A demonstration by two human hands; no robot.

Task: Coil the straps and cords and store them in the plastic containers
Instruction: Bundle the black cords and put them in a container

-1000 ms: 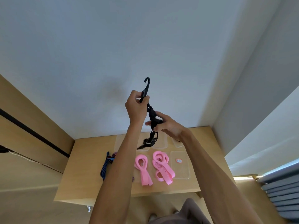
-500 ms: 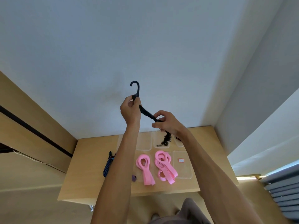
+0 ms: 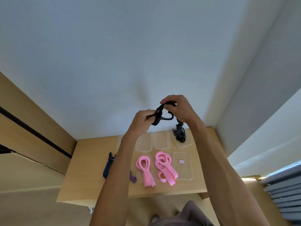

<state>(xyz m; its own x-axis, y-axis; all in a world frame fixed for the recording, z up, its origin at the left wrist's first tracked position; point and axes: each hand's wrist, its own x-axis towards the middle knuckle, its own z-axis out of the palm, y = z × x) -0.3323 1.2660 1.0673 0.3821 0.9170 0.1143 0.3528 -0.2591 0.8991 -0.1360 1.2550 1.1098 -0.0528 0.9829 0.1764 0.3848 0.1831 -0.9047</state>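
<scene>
While both hands work raised above the wooden table (image 3: 91,168), the scene runs from a dark blue striped strap (image 3: 106,168) lying at the table's left side, partly hidden behind the left forearm, to a small purple piece (image 3: 133,178) just beside that arm. Up above, the left hand (image 3: 140,122) has its fingers curled, pinching one end of the black cord (image 3: 158,116), which loops across to the right hand (image 3: 180,110); its fingers are also curled round the cord, and a black hook curves between the two hands. Below the right hand the cord's remaining length hangs bunched over the far right clear container (image 3: 187,145); whether it touches it cannot be told. On the table, two clear containers (image 3: 144,144) sit side by side at the back. Nearer the front lie a pink strap (image 3: 145,170) and a larger pink strap bundle (image 3: 164,167), loosely looped, and to their right a clear lid with a red label (image 3: 183,167)
</scene>
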